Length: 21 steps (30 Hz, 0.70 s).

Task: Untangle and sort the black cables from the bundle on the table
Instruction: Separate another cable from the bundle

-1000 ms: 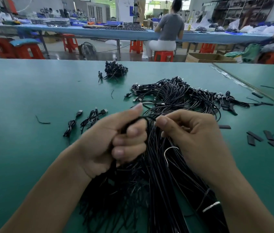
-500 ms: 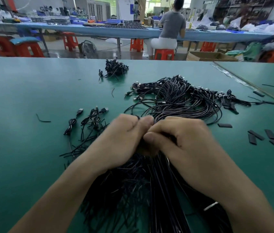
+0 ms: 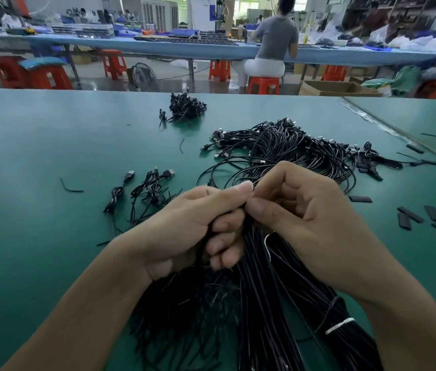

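Note:
A thick bundle of black cables (image 3: 265, 311) runs from the near table edge up between my hands, with a white tie (image 3: 339, 325) round its right part. My left hand (image 3: 184, 226) grips a handful of cables from the bundle, fingers curled round them. My right hand (image 3: 308, 218) pinches a cable between thumb and forefinger right beside my left thumb. Beyond my hands the bundle fans out into a heap of looped cables with USB plugs (image 3: 286, 145). Two or three separated coiled cables (image 3: 144, 188) lie to the left.
A small tied cable clump (image 3: 184, 108) sits far back on the green table (image 3: 37, 156). Black sleeve pieces (image 3: 412, 216) lie scattered at the right, and a short black offcut (image 3: 70, 187) at the left. A person sits at a bench beyond.
My hands came together over the bundle half a second ago, then lifted slightly apart. The right thumb and forefinger now pinch a cable at the left thumb tip.

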Each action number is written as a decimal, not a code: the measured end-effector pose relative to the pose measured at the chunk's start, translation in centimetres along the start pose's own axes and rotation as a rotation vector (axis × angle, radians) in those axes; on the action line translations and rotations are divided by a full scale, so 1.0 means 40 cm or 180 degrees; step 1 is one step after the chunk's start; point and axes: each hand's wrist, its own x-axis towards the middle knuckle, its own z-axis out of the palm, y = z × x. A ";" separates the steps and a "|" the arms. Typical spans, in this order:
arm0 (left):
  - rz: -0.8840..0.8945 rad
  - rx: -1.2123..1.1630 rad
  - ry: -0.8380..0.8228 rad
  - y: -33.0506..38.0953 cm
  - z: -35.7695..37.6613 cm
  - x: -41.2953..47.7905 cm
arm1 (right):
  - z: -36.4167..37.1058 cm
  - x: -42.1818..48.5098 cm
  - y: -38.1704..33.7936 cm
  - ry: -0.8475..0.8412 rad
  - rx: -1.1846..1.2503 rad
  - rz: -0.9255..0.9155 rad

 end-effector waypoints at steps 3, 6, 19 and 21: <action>0.0148 0.0233 0.0333 -0.014 0.006 0.016 | 0.007 0.002 0.002 0.0192 -0.0467 0.0024; 0.0383 0.0555 0.0814 -0.025 0.009 0.027 | 0.012 0.001 0.000 0.0365 -0.0783 -0.0059; 0.0600 0.0632 0.0298 -0.017 0.015 0.015 | 0.034 0.002 0.001 0.0762 -0.0538 -0.0112; 0.0567 0.0597 0.0145 -0.015 0.015 0.012 | 0.029 0.004 0.000 0.0758 -0.0540 -0.0158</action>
